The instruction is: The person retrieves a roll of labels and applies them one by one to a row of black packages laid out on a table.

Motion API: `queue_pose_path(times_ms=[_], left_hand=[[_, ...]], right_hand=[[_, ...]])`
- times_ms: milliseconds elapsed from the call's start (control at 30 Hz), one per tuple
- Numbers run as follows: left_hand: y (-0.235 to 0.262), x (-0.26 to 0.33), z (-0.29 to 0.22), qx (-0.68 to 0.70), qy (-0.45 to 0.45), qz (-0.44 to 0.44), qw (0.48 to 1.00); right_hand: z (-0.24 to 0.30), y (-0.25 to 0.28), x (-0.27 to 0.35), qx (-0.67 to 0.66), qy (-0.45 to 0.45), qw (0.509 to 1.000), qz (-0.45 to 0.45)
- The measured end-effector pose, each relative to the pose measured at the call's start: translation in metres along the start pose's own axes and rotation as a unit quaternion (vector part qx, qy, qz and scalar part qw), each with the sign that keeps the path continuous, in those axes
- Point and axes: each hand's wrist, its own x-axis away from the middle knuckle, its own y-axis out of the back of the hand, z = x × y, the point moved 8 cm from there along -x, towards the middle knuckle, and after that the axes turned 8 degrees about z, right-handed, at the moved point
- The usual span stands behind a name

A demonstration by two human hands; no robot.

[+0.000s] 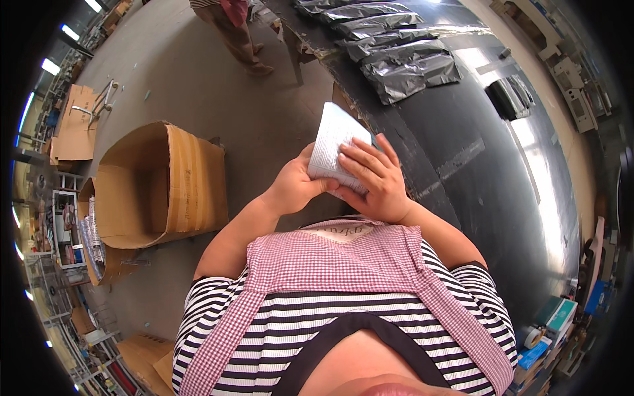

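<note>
In front of my apron, my left hand (295,185) grips a white printed leaflet (335,122) by its lower left side. The thumb lies across the leaflet's lower edge, and the other fingers are mostly hidden behind it. The leaflet is tilted, with its upper corner pointing away from me; fine print covers its face. My right hand (380,178) rests on the leaflet's right part, fingers stretched out and a little spread over the surface. Its thumb is near the lower edge, close to my left thumb. Whether the leaflet is one sheet or several, I cannot tell.
A long black table (456,158) runs along my right, bearing a row of black plastic bags (409,69) and a separate black bundle (510,98). An open cardboard box (195,181) stands on the floor at left. Another person's legs (241,46) show beyond the table's far end.
</note>
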Motion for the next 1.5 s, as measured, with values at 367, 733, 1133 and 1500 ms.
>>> queue_pose_path(times_ms=[367,733,1133,1500], left_hand=[[0.112,-0.072,-0.054,-0.132,-0.14,-0.005,0.981],[0.181,-0.146,-0.048,-0.07,-0.087,0.002,0.994],[0.246,-0.258,-0.042,-0.242,-0.059,0.174,0.953],[0.219,-0.306,0.005,-0.284,0.074,0.35,0.89]], right_hand=[[-0.076,-0.033,-0.118,-0.081,0.135,0.983,-0.094],[-0.142,-0.056,-0.181,-0.077,0.108,0.988,-0.085],[-0.212,-0.072,-0.22,-0.022,-0.146,0.985,-0.093],[-0.335,0.004,-0.031,-0.562,-0.431,0.524,-0.473]])
